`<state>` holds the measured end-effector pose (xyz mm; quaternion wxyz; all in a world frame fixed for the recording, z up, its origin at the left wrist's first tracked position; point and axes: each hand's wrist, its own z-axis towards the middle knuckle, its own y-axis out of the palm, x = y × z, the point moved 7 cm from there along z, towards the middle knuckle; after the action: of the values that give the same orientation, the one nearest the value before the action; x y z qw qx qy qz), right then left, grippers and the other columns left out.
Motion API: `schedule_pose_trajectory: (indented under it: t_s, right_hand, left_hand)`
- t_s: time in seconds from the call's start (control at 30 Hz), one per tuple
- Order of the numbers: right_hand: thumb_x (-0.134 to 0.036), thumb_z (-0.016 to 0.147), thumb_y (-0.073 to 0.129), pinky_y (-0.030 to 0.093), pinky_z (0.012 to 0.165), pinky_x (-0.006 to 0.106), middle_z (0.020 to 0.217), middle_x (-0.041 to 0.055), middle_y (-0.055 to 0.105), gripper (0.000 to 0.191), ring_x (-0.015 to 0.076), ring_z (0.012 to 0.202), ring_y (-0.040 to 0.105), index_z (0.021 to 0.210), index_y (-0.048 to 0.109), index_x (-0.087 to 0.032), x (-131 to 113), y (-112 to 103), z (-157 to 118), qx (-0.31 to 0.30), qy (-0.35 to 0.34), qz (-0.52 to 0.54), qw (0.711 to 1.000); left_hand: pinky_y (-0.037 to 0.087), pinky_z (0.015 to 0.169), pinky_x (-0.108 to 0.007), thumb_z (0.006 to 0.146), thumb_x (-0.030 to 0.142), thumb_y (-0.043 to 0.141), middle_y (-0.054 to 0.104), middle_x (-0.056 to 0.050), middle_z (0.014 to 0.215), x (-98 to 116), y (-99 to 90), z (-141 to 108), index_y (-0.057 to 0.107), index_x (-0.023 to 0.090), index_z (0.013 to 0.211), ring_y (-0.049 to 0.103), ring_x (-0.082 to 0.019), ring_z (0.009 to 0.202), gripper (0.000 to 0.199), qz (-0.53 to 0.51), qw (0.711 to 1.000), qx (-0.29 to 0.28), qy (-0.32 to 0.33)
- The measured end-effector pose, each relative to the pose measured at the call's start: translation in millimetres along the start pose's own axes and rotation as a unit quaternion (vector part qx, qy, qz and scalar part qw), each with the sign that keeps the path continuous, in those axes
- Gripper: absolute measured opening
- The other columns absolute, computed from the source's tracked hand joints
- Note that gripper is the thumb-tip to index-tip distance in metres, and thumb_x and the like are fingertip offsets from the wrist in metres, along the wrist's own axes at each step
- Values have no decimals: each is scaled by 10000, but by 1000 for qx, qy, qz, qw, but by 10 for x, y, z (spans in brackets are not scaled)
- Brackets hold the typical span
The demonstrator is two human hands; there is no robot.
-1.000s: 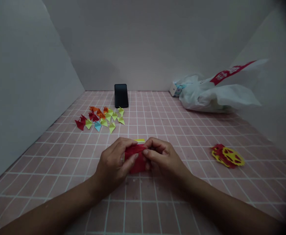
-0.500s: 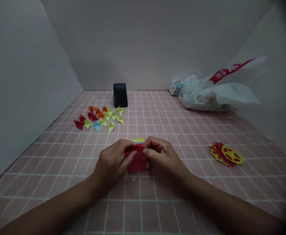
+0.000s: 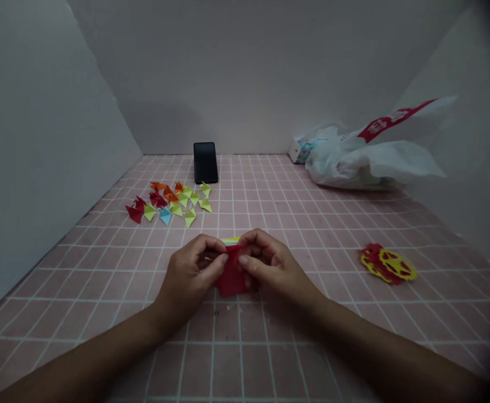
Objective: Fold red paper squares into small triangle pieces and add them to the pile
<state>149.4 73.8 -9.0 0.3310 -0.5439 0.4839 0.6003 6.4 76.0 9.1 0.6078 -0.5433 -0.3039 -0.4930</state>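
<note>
Pink tiled tabletop [image 3: 312,235] fills the lower view, w/ plain grey walls on three sides. Both forearms come in from the bottom corners, angled inward, so the hands meet near the centre, just above the surface.

White plastic bag [image 3: 366,162] w/ a red printed strip sits at the back right, crumpled, one flap lifted toward the right wall. A small box peeks out at its left end, touching it.

Left hand [image 3: 188,277]: back of hand up, wrist low, fingers curled, thumb and forefinger tips pinched on the left edge of the red paper [image 3: 232,277]. Right hand [image 3: 274,268]: mirrored pose, knuckles arched, thumb and forefinger closed on the paper's right upper edge. Both hands grip the same piece; fingertips nearly meet at its top. The red paper is folded, held between the hands, lower edge at or just over the table; can't tell if it touches.

Black phone [image 3: 205,162] stands propped against the back wall, screen dark.

Folded paper triangles [image 3: 169,201], approx. a dozen+, red, orange, yellow-green, one blue, scattered in a loose cluster left of centre, well apart from the hands.

Red and yellow paper cutout [image 3: 390,264] lies flat at right.

Small stack of coloured sheets [image 3: 231,240], yellow-green on top, just behind the fingers, mostly hidden.
</note>
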Motion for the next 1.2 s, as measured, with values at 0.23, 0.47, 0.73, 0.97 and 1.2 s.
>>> schedule_pose_trajectory:
  t_s: [0.23, 0.47, 0.73, 0.97, 1.2]
  right_hand:
    - [-212, 807, 639, 379, 524, 212, 732, -40, 551, 167, 80, 582, 479, 970, 609, -191, 5, 14, 15, -22, -23, -8, 999]
    - [-242, 836, 627, 372, 532, 224, 717, -31, 562, 85, 83, 572, 473, 885, 606, -176, 15, 28, 3, -22, -10, -12, 1000]
    - [-303, 842, 622, 406, 660, 279, 806, 17, 568, 137, 150, 754, 520, 787, 605, -178, -118, -53, -1, 19, -55, -171, 984]
    - [-195, 815, 571, 415, 676, 294, 809, 26, 580, 69, 170, 781, 539, 754, 604, -194, -166, -44, -28, 48, -82, -212, 973]
    - [-263, 814, 603, 389, 621, 280, 788, 18, 555, 94, 154, 720, 509, 750, 580, -198, -179, -105, -29, 81, -90, -148, 982]
  left_hand:
    - [514, 699, -244, 811, 261, 667, 649, -5, 844, -125, 96, -6, 645, 181, 863, 619, -139, 780, 98, -142, 982, -57, -107]
    - [485, 664, -238, 821, 296, 669, 621, 3, 797, -130, 99, -17, 633, 172, 842, 580, -131, 731, 130, -134, 981, -74, -122]
    - [470, 641, -248, 844, 243, 609, 631, -6, 785, -73, 126, 11, 631, 175, 826, 584, -136, 711, 75, -55, 992, -91, -68]
    - [520, 680, -265, 834, 180, 623, 665, -17, 871, 11, 81, -6, 609, 190, 960, 637, -145, 749, 127, 4, 998, -60, -1]
    - [517, 649, -228, 858, 174, 630, 653, 7, 827, 27, 22, -1, 606, 196, 914, 627, -122, 719, 65, 27, 999, -18, 35]
